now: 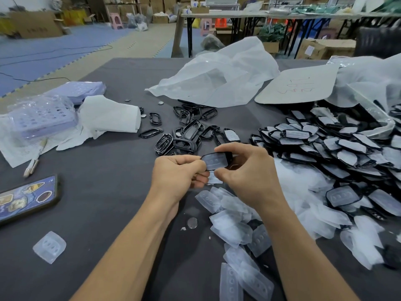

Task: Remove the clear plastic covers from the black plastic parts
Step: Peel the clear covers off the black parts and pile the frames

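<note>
Both hands pinch one black part (217, 161), left hand (178, 172) at nine o'clock, right hand (245, 170) at three; best peel its clear cover (213, 178) slowly from one edge.

Nothing fully readable.
- Pale card (297, 85), 1 o'clock on the table: red handwritten marks, upside down to the camera, a few strokes that could be digits; cannot tell which.
- Cardboard box (36, 25), far 10 o'clock: faint dark print on its side, too blurred.
- Brown carton (325, 51), far 2 o'clock: white label stuck on it, too small to read.
- Phone (26, 198), 8 o'clock: picture stickers on its back, no legible words.
</note>
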Demonstrator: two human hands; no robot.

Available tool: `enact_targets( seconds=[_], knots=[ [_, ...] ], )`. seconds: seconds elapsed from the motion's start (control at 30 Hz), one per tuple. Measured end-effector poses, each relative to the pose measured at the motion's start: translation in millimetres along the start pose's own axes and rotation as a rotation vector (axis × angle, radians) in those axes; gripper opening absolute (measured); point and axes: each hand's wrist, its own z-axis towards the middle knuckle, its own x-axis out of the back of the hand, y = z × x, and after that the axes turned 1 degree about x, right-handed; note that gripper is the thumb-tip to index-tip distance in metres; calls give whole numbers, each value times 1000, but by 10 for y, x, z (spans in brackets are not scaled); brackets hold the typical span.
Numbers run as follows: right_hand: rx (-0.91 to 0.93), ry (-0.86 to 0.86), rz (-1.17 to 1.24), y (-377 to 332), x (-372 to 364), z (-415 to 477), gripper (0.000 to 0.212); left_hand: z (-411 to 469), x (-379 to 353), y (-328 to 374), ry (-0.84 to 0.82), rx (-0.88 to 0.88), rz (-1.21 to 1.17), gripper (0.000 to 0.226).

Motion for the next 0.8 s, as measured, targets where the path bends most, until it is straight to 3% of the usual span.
enact_targets(
  seconds=[0.17, 0.2, 0.27, 0.33, 0.4, 0.57, 0.67, 0.8],
  knots=[
    [-26, 62, -206, 19, 290, 102, 36, 5, -3, -26, 23, -64, 37, 11],
    [-48, 179, -265, 47, 418, 162, 44, 15, 7, -23, 53, -80, 42, 9],
    [-181, 409, -415, 97, 678, 249, 87, 42, 36, -27, 114, -110, 65, 12],
    [-255, 437, -542, 121, 765, 248, 114, 73, 53, -42, 167, -148, 136, 19],
    [-216, 343, -596, 127, 584, 190, 105, 96, 51, -48, 223, -189, 255, 15],
    [-79, 77, -507, 180, -85, 63, 59, 95, -6, -56, 290, -367, 673, 12],
    [-132, -15, -465, 245, -110, 108, 63, 193, -85, -94, 250, -473, 743, 32],
    [-22, -134, -617, 321, -121, 91, 60, 501, -266, -31, 98, -618, 872, 53]
  ],
)
